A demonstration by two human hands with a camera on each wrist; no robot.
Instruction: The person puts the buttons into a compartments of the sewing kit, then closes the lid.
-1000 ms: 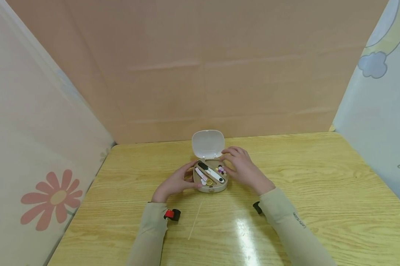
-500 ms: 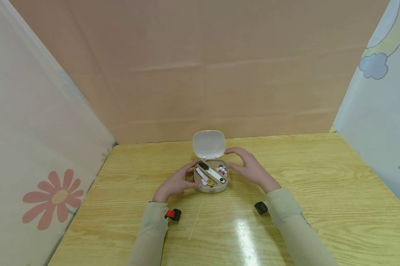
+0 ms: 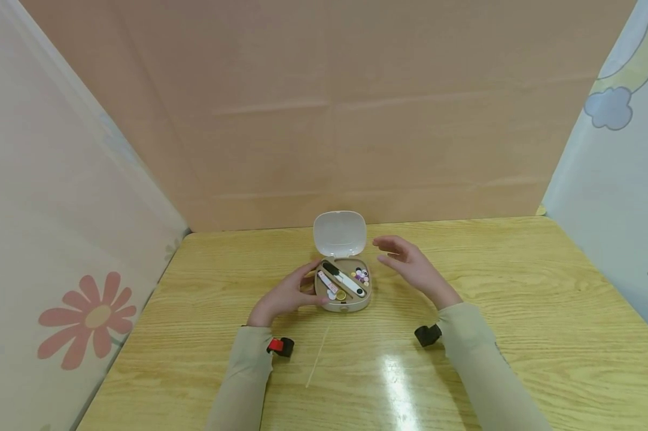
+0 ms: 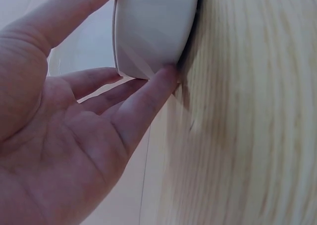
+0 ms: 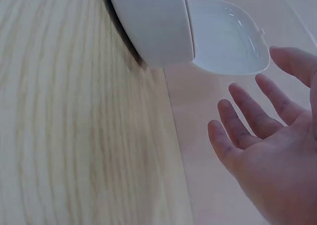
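Note:
A small beige box (image 3: 352, 307) stands on the table with its hinged translucent lid (image 3: 340, 234) raised. Dividers split its inside. A slim black-and-white tool (image 3: 347, 282) lies diagonally across the middle. To its left are a pink-and-white strip (image 3: 328, 281) and a gold ring-shaped piece (image 3: 341, 295). Small purple, white and yellow button-like pieces (image 3: 361, 276) fill part of the right compartment. My left hand (image 3: 283, 297) holds the box from the left, thumb at the front and fingertips against its side wall (image 4: 153, 27). My right hand (image 3: 413, 267) hovers right of the box, fingers spread, holding nothing.
The wooden table (image 3: 205, 371) ends at a plain peach backdrop (image 3: 324, 149) close behind the lid. Printed side panels rise at left (image 3: 49, 179) and right (image 3: 614, 179). A thin pale line (image 3: 317, 358) runs across the tabletop before the box.
My right hand has drawn away from the box and lid toward the right, its fingers coming off them. My left hand stays at the box, which sits almost unchanged.

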